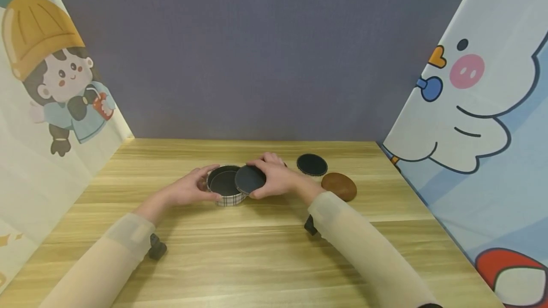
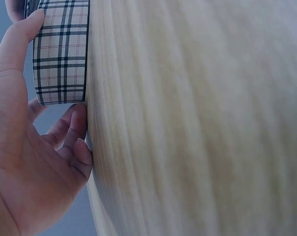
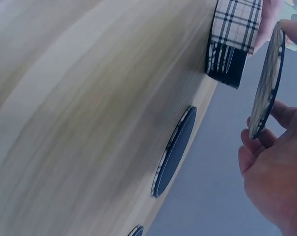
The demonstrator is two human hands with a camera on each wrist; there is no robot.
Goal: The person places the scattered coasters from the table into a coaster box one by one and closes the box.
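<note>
My left hand [image 1: 192,187] grips the side of a round, open-topped coaster holder [image 1: 230,200], black inside with a plaid wall. In the left wrist view its plaid wall [image 2: 62,54] stands on edge, with the thumb along one rim and fingers at its side. My right hand [image 1: 274,177] pinches a flat round coaster [image 1: 248,179], dark on the face toward the head camera, plaid on the other. That coaster is tilted and overlaps the holder's right rim in the head view. From the right wrist, the coaster [image 3: 268,83] appears apart from the holder [image 3: 236,24], whose wall has a gap.
Another dark coaster [image 1: 312,164] lies flat behind my right forearm. Close to my right hand lies one more coaster [image 3: 175,152], mostly hidden in the head view. A brown oval object [image 1: 338,187] rests beside the right wrist. Printed panels and a grey wall [image 1: 257,51] enclose the wooden table [image 1: 239,260].
</note>
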